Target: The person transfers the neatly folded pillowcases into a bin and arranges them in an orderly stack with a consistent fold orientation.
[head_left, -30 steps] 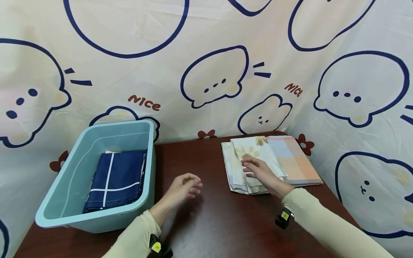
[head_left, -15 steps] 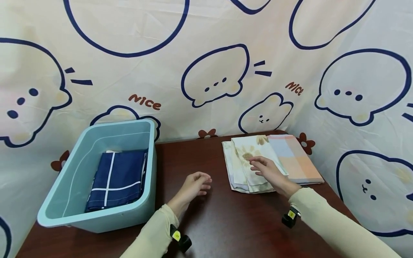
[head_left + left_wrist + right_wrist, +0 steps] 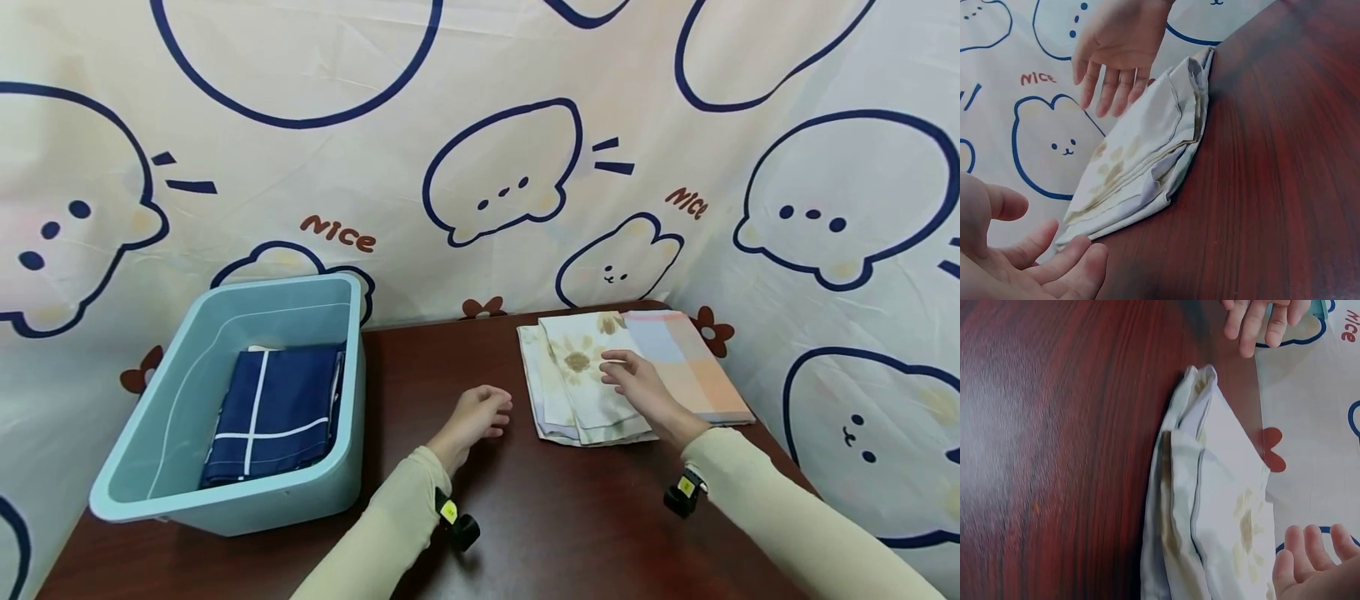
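Observation:
A folded cream cloth with a tan flower print point(image 3: 577, 362) lies in layers on the dark table, toward the right. My right hand point(image 3: 645, 387) hovers over its right side, fingers loosely bent and holding nothing. Left of the cloth, my left hand point(image 3: 472, 421) is in the air above the table, its fingers relaxed and apart from the fabric. From the left wrist view, the cloth's stacked folded edges point(image 3: 1172, 144) show between both hands. The right wrist view shows the right hand's fingers point(image 3: 1316, 550) beside the cloth without gripping it.
On the left stands a light blue plastic tub point(image 3: 300, 508) with a folded navy cloth with white lines point(image 3: 277, 392) inside. A folded pastel checked cloth point(image 3: 705, 375) lies against the flowered one's right side. A printed curtain point(image 3: 480, 275) hangs behind the table point(image 3: 540, 517).
My left hand has moved right, away from the tub and toward the flowered cloth. My right hand has shifted slightly right and up above it. The cloths have stayed in place.

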A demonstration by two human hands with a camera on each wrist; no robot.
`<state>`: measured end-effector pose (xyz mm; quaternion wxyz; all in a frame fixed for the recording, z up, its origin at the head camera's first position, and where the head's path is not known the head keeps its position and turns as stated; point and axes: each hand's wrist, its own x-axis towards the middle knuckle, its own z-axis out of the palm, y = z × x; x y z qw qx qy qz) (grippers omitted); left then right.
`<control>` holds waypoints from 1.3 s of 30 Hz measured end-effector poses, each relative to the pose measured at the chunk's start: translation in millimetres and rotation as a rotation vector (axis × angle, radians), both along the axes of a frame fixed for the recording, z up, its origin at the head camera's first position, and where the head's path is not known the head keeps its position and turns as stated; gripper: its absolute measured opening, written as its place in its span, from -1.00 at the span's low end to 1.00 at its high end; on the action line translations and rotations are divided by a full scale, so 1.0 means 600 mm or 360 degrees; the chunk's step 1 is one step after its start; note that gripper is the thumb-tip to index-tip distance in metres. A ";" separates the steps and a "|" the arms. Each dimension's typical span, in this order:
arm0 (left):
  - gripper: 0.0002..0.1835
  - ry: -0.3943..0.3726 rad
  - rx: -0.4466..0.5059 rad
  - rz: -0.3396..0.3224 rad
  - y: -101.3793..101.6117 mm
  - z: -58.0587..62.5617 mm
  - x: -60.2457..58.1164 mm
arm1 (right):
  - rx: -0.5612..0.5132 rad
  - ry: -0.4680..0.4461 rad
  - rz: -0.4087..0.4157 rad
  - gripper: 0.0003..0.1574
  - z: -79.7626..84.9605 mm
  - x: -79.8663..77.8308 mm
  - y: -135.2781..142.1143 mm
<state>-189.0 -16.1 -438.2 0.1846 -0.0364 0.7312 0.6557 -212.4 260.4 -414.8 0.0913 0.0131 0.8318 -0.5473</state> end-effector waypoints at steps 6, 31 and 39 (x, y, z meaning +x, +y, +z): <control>-0.64 -0.0033 -0.0045 0.0037 0.018 0.001 -0.014 | 0.0094 0.0034 -0.0046 -0.34 0.003 -0.011 0.018; -0.60 -0.0113 0.0244 0.0083 0.085 -0.028 -0.018 | 0.0294 -0.0030 -0.0361 -0.35 -0.028 -0.042 0.082; -0.48 -0.0144 0.0274 0.0086 0.089 -0.033 -0.021 | 0.0262 -0.0198 -0.0329 -0.25 -0.038 -0.045 0.095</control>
